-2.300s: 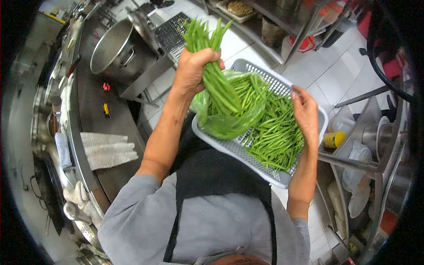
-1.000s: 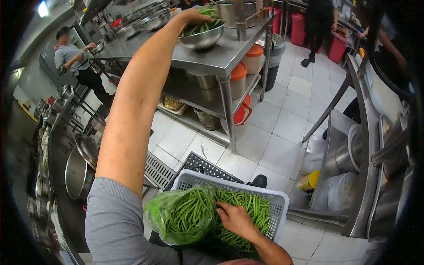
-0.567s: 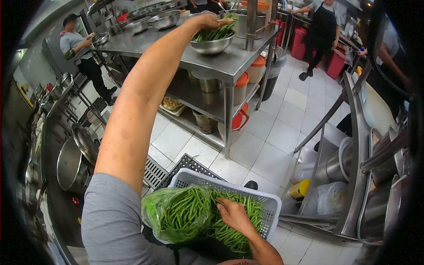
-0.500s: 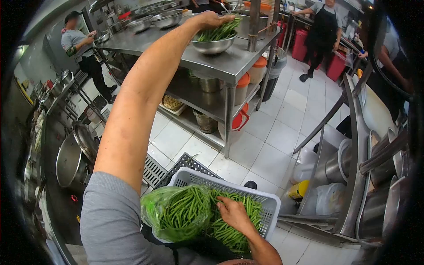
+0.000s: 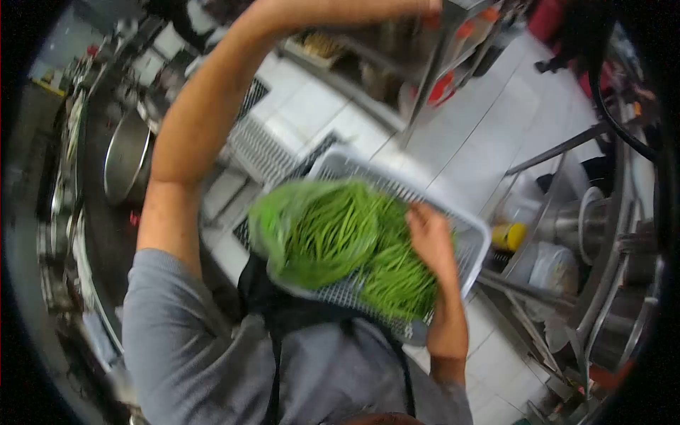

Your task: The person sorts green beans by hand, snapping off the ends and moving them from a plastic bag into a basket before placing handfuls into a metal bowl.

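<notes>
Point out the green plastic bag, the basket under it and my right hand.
Green plastic bag (image 5: 270, 225), head view: crumpled side at picture left.
Basket (image 5: 470, 249), head view: end wall at picture right.
Right hand (image 5: 431, 237), head view: back of the hand.

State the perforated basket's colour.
The perforated basket is light grey; it shows best in the head view.

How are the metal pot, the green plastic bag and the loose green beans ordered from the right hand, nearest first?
From the right hand:
1. Loose green beans: just beside it, left.
2. Green plastic bag: farther left.
3. Metal pot: far left.
</notes>
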A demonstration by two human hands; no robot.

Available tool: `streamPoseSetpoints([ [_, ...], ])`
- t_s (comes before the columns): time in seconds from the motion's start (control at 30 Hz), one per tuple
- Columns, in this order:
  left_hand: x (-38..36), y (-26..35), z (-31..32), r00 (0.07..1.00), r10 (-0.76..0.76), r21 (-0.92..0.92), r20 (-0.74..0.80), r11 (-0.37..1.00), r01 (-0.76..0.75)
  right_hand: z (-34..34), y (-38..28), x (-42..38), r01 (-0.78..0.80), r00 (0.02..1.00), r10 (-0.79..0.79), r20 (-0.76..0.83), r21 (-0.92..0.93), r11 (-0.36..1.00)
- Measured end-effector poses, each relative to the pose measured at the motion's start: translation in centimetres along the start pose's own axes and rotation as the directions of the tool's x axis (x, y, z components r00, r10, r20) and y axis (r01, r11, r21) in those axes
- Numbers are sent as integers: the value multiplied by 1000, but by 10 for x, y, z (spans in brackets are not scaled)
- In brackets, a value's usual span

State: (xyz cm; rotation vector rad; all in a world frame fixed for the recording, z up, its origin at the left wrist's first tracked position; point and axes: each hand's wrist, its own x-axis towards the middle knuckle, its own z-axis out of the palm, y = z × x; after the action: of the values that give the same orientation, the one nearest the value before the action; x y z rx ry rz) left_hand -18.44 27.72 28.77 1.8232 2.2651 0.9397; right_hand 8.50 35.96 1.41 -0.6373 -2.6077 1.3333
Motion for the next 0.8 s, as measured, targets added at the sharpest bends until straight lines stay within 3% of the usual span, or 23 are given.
streamPoseSetpoints([
  [0.03,-33,-35,27,970,-80,-7,228,996,83,4,7,0,85,996,-86,-35,-24,996],
  [0.07,-73,-33,46,968,43,68,246,996,-62,4,4,-2,-21,1000,21,11,6,1000],
  [0.1,-110,-28,58,948,15,25,319,999,-25,0,-5,3,-106,994,106,37,22,994],
  [0.13,-144,-36,77,908,-126,-21,398,989,147,0,-9,3,-119,993,118,24,18,993],
  [0.17,-175,-40,93,921,-143,-8,363,988,157,2,-10,4,-110,993,109,36,13,994],
  [0.23,-225,-31,120,856,-404,29,323,908,418,3,-6,9,7,1000,-8,-14,-31,999],
  [0.27,-251,-33,136,876,-409,43,255,910,412,6,-2,12,57,997,-59,-39,-42,997],
  [0.3,-266,-21,142,839,-480,-15,254,866,500,5,-7,15,70,996,-72,-45,-50,996],
  [0.37,-277,-4,156,858,-479,14,189,874,485,2,-17,17,27,999,-28,-26,-21,999],
  [0.4,-272,2,161,794,-567,35,219,818,574,2,-21,18,32,999,-32,-14,-26,999],
  [0.43,-266,4,168,801,-565,26,199,820,572,1,-23,19,48,999,-49,-15,-39,998],
  [0.5,-256,0,189,806,-590,225,-50,780,584,3,-26,18,71,997,-72,-16,-59,996],
  [0.53,-251,-11,200,769,-638,229,45,756,613,2,-32,16,79,997,-79,-7,-75,994],
  [0.57,-244,-10,201,769,-638,229,39,755,615,2,-38,14,85,996,-86,-6,-75,994],
  [0.63,-232,-6,203,709,-686,376,166,708,597,2,-47,10,46,999,-43,26,-100,994],
  [0.8,-228,-5,205,665,-721,389,195,679,623,7,-39,0,72,997,-72,-5,-90,993],
])
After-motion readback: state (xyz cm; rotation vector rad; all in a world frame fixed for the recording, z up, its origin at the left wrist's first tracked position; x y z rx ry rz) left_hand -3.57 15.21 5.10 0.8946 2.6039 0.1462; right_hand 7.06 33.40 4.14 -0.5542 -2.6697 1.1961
